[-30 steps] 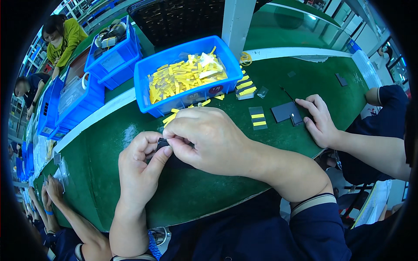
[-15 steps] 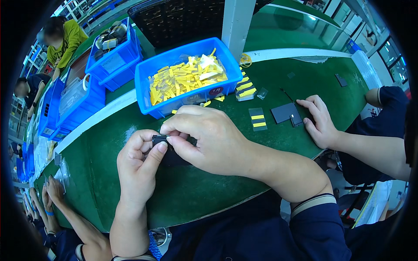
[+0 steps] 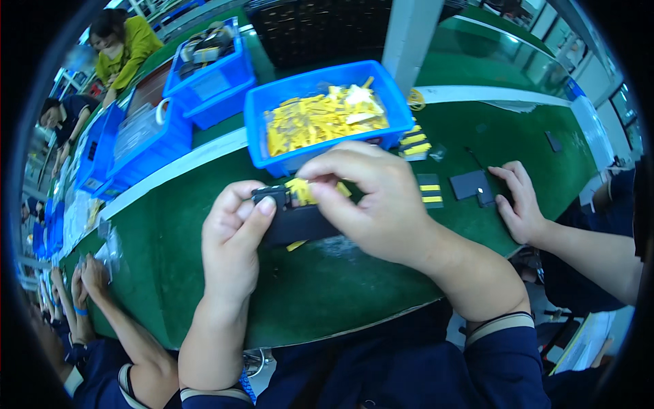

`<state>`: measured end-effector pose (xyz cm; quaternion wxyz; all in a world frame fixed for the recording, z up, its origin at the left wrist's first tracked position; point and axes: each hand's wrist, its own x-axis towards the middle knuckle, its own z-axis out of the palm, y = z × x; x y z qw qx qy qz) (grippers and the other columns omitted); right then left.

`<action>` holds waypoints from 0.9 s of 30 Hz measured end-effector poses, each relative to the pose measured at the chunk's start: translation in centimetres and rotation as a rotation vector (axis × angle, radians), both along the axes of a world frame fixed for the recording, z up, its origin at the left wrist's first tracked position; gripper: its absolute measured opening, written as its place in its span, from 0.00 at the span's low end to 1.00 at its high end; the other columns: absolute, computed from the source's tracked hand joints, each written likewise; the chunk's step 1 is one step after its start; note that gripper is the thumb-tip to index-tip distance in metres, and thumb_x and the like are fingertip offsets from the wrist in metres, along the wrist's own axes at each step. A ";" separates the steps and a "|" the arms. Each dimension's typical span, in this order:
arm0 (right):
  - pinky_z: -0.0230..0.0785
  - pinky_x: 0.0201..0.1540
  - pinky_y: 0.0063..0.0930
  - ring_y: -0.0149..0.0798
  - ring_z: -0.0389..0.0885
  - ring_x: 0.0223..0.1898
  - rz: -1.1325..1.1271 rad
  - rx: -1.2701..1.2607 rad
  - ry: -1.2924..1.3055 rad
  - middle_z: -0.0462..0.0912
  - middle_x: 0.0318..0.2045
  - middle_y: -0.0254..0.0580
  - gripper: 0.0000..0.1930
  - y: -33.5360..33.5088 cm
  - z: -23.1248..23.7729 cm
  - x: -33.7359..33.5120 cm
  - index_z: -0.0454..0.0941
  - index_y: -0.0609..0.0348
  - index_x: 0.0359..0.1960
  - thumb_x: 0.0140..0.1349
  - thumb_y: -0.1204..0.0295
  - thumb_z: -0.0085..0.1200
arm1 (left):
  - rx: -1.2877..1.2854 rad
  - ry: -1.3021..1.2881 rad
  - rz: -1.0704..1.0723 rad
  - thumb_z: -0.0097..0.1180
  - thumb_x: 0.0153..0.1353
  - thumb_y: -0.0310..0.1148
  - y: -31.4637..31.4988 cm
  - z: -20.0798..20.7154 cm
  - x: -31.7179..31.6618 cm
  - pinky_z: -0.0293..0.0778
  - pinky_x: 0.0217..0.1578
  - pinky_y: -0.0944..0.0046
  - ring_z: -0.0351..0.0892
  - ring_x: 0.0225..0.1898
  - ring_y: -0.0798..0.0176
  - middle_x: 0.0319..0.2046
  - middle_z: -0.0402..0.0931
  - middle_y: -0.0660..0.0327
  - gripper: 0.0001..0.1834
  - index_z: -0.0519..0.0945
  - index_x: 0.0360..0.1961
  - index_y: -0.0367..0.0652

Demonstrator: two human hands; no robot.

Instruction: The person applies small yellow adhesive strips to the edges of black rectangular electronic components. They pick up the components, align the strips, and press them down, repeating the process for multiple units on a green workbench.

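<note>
Black slab (image 3: 300,226), flat, matte, probably plastic

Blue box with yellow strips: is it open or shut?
Open: no lid covers the blue box, so the yellow strips inside show from above.

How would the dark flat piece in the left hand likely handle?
The dark flat piece is probably stiff: its lower edge runs fairly straight past the left hand. Perhaps light, being pinched near one end. Its flat shape makes rolling unlikely.

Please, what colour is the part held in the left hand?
The part is black, best seen in the head view.
</note>
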<state>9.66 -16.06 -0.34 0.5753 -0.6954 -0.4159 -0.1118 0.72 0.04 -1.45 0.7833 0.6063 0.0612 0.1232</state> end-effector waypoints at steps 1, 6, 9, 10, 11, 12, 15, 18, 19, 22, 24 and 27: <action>0.72 0.32 0.32 0.44 0.79 0.29 -0.009 -0.014 0.002 0.78 0.26 0.47 0.04 -0.1 0.1 0.1 0.78 0.64 0.30 0.51 0.80 0.54 | -0.020 0.021 0.001 0.51 0.64 0.27 0.3 -0.1 0.0 0.72 0.40 0.73 0.78 0.35 0.71 0.35 0.80 0.58 0.09 0.70 0.44 0.37; 0.73 0.37 0.31 0.43 0.80 0.33 -0.029 -0.036 0.030 0.79 0.30 0.45 0.08 0.2 0.5 -0.3 0.78 0.64 0.34 0.51 0.79 0.54 | -0.127 -0.006 -0.011 0.51 0.64 0.27 0.7 -0.1 0.4 0.73 0.41 0.70 0.80 0.37 0.68 0.37 0.81 0.53 0.08 0.70 0.44 0.38; 0.72 0.40 0.31 0.43 0.79 0.36 -0.015 -0.082 0.039 0.78 0.34 0.47 0.11 0.1 0.3 -0.2 0.77 0.65 0.37 0.50 0.79 0.55 | -0.119 -0.003 -0.025 0.51 0.64 0.27 0.6 0.1 0.3 0.73 0.42 0.70 0.80 0.37 0.68 0.37 0.81 0.54 0.09 0.70 0.44 0.37; 0.72 0.41 0.31 0.43 0.79 0.36 -0.012 -0.093 0.044 0.78 0.34 0.47 0.12 0.0 0.2 -0.2 0.77 0.65 0.38 0.50 0.79 0.55 | -0.111 -0.005 -0.022 0.51 0.64 0.27 0.5 0.1 0.2 0.73 0.42 0.69 0.80 0.37 0.68 0.37 0.81 0.54 0.09 0.71 0.44 0.37; 0.72 0.41 0.30 0.42 0.79 0.35 -0.011 -0.104 0.049 0.78 0.35 0.47 0.13 0.0 0.2 -0.1 0.77 0.65 0.39 0.50 0.79 0.55 | -0.102 -0.008 -0.021 0.51 0.64 0.27 0.5 0.1 0.2 0.73 0.43 0.69 0.80 0.37 0.68 0.37 0.81 0.54 0.09 0.71 0.45 0.37; 0.72 0.43 0.29 0.40 0.79 0.38 -0.018 -0.070 0.072 0.77 0.39 0.47 0.15 -0.3 0.2 -0.1 0.74 0.66 0.44 0.52 0.79 0.54 | -0.077 -0.005 -0.018 0.51 0.64 0.28 0.3 0.0 0.3 0.73 0.44 0.67 0.80 0.39 0.65 0.37 0.80 0.53 0.10 0.71 0.45 0.37; 0.71 0.46 0.28 0.35 0.77 0.42 -0.037 0.192 0.225 0.72 0.49 0.47 0.23 -0.4 0.5 0.1 0.66 0.68 0.56 0.58 0.77 0.54 | -0.004 -0.012 0.008 0.53 0.63 0.31 0.3 0.0 0.2 0.74 0.47 0.61 0.80 0.42 0.59 0.38 0.78 0.54 0.12 0.71 0.45 0.37; 0.69 0.51 0.30 0.35 0.72 0.51 -0.041 0.600 0.464 0.61 0.60 0.54 0.34 -1.2 1.6 1.7 0.49 0.72 0.64 0.63 0.70 0.52 | 0.015 -0.030 0.007 0.53 0.63 0.31 0.3 0.2 0.1 0.74 0.47 0.62 0.80 0.43 0.59 0.37 0.77 0.55 0.13 0.72 0.45 0.36; 0.68 0.52 0.33 0.37 0.71 0.52 -0.094 0.654 0.496 0.61 0.59 0.52 0.32 -1.5 1.8 2.3 0.51 0.70 0.64 0.63 0.69 0.51 | 0.013 -0.025 -0.003 0.53 0.63 0.31 0.2 0.2 0.2 0.74 0.47 0.61 0.80 0.43 0.59 0.37 0.77 0.55 0.13 0.72 0.45 0.36; 0.61 0.58 0.44 0.41 0.63 0.61 -0.215 0.768 0.535 0.61 0.60 0.49 0.30 -2.2 2.0 3.4 0.55 0.68 0.64 0.63 0.67 0.51 | 0.016 -0.001 -0.025 0.53 0.63 0.32 0.1 0.1 0.3 0.74 0.47 0.62 0.79 0.42 0.59 0.37 0.77 0.55 0.14 0.72 0.46 0.36; 0.56 0.61 0.43 0.42 0.62 0.62 -0.330 0.751 0.492 0.60 0.62 0.49 0.31 -2.7 2.7 4.0 0.56 0.67 0.63 0.62 0.67 0.52 | 0.034 -0.011 -0.022 0.53 0.63 0.33 0.2 0.2 0.1 0.74 0.47 0.62 0.79 0.42 0.60 0.37 0.77 0.55 0.14 0.72 0.46 0.36; 0.48 0.65 0.38 0.42 0.60 0.63 -0.431 0.579 0.252 0.61 0.62 0.50 0.31 -3.5 2.3 5.0 0.57 0.65 0.64 0.60 0.69 0.54 | 0.020 -0.042 -0.001 0.51 0.64 0.29 -0.2 0.3 0.1 0.74 0.46 0.65 0.80 0.40 0.63 0.37 0.80 0.52 0.11 0.72 0.45 0.35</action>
